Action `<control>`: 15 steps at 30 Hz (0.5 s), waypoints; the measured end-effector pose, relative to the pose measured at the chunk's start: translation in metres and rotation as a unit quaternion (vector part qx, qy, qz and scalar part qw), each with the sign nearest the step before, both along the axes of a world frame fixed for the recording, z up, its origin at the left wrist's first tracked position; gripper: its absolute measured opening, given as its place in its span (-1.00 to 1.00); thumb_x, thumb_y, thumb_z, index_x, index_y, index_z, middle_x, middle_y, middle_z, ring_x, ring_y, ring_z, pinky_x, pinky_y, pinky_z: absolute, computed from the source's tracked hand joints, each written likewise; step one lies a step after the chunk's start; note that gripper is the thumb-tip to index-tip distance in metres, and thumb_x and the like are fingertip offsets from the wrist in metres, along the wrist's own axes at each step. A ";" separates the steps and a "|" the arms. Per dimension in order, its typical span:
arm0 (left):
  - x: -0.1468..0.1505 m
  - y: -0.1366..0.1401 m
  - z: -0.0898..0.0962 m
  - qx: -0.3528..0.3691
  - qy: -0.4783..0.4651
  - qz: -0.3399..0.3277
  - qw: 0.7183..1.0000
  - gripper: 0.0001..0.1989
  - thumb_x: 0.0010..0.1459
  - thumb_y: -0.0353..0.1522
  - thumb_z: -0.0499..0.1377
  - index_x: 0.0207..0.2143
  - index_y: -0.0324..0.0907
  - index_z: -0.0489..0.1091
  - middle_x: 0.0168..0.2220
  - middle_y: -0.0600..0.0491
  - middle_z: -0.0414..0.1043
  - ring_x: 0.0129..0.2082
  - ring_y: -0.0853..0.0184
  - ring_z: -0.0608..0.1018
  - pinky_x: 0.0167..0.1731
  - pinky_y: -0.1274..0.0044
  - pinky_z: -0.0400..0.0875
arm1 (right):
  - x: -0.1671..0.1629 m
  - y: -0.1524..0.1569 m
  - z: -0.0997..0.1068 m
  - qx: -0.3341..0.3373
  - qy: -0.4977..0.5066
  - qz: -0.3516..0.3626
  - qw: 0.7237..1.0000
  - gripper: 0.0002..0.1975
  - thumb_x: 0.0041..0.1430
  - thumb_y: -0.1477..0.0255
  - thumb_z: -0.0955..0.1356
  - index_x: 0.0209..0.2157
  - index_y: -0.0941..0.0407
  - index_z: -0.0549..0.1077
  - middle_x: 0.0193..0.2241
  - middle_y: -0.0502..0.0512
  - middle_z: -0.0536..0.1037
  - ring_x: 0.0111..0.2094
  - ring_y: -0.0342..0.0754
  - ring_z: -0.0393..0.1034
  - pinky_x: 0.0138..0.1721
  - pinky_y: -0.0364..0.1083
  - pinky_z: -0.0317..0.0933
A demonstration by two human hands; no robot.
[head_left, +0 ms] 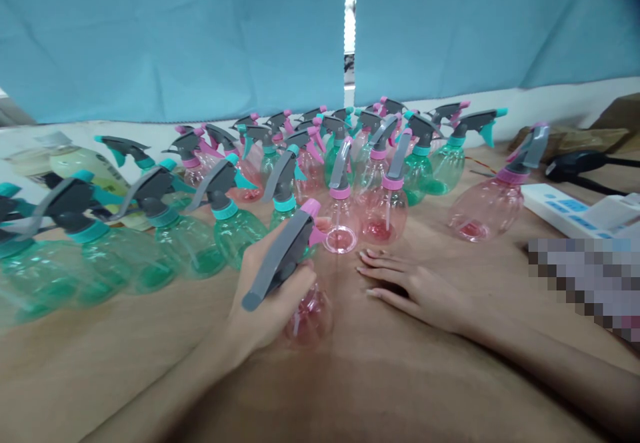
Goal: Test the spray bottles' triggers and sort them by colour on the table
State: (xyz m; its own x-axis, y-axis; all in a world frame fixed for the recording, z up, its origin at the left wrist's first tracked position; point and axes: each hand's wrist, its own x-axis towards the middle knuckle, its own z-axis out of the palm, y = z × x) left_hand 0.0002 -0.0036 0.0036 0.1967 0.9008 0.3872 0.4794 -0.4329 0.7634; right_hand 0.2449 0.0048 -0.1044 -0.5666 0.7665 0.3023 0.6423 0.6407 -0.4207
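My left hand (273,286) is wrapped around the neck of a pink spray bottle (310,320) with a grey head and pink nozzle. That bottle is upright or nearly so, low over or on the table; I cannot tell which. My right hand (410,286) lies palm down on the table, fingers stretched to the left, holding nothing. Just beyond its fingertips stand a pink spray bottle (383,213) and a paler pink one (341,223). Another pink spray bottle (487,206) stands farther right. Green spray bottles (193,250) line up to the left of my left hand.
More green and pink spray bottles (345,150) crowd the back of the wooden table (350,390). A white power strip (563,210) and a black cable (580,166) lie at the right. A bottle of pale yellow liquid (93,170) stands back left. A blue curtain (175,36) hangs behind.
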 end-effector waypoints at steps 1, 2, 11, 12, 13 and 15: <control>0.001 0.000 0.000 -0.006 -0.006 -0.013 1.000 -0.76 -0.08 -0.41 0.09 -0.29 -0.06 0.40 -0.59 0.20 0.10 -0.61 0.38 0.18 -0.62 0.54 0.10 | 0.000 0.000 0.000 0.000 -0.001 0.000 1.000 -0.59 0.31 0.23 0.25 0.13 0.04 0.37 0.18 0.07 0.35 0.22 0.04 0.17 0.22 0.12 0.10; 0.001 0.000 0.001 -0.016 -0.011 -0.024 1.000 -0.71 -0.07 -0.42 0.08 -0.24 -0.07 0.39 -0.58 0.21 0.11 -0.60 0.38 0.18 -0.61 0.53 0.10 | 0.000 0.000 0.000 -0.001 0.000 0.001 1.000 -0.59 0.31 0.23 0.25 0.13 0.04 0.37 0.18 0.07 0.35 0.22 0.04 0.17 0.22 0.12 0.10; 0.002 0.001 0.003 -0.045 -0.033 -0.042 0.998 -0.69 -0.08 -0.44 0.08 -0.22 -0.11 0.40 -0.53 0.19 0.21 -0.58 0.38 0.23 -0.57 0.53 0.15 | 0.000 -0.001 0.002 -0.006 0.011 -0.001 1.000 -0.60 0.30 0.24 0.26 0.13 0.01 0.37 0.18 0.06 0.34 0.22 0.05 0.17 0.22 0.14 0.10; 0.002 0.002 0.002 -0.045 -0.041 -0.048 0.997 -0.66 -0.08 -0.45 0.07 -0.19 -0.10 0.40 -0.49 0.17 0.26 -0.56 0.37 0.27 -0.55 0.53 0.18 | 0.000 -0.001 0.002 -0.004 0.010 -0.001 1.000 -0.60 0.30 0.24 0.25 0.12 0.01 0.37 0.18 0.05 0.34 0.22 0.05 0.18 0.22 0.14 0.10; 0.002 0.002 0.001 -0.046 -0.049 -0.054 0.996 -0.62 -0.07 -0.45 0.07 -0.14 -0.10 0.39 -0.45 0.16 0.30 -0.53 0.37 0.30 -0.53 0.53 0.21 | 0.000 -0.001 0.002 -0.002 0.008 -0.001 1.000 -0.60 0.30 0.24 0.25 0.12 0.01 0.37 0.18 0.05 0.34 0.22 0.04 0.18 0.22 0.13 0.11; 0.002 0.002 0.000 -0.052 -0.058 -0.062 0.995 -0.57 -0.05 -0.47 0.07 -0.07 -0.09 0.38 -0.38 0.14 0.35 -0.48 0.36 0.35 -0.49 0.53 0.24 | -0.001 -0.001 0.002 0.002 0.001 0.001 1.000 -0.60 0.31 0.24 0.25 0.12 0.02 0.37 0.18 0.05 0.34 0.22 0.03 0.18 0.22 0.12 0.10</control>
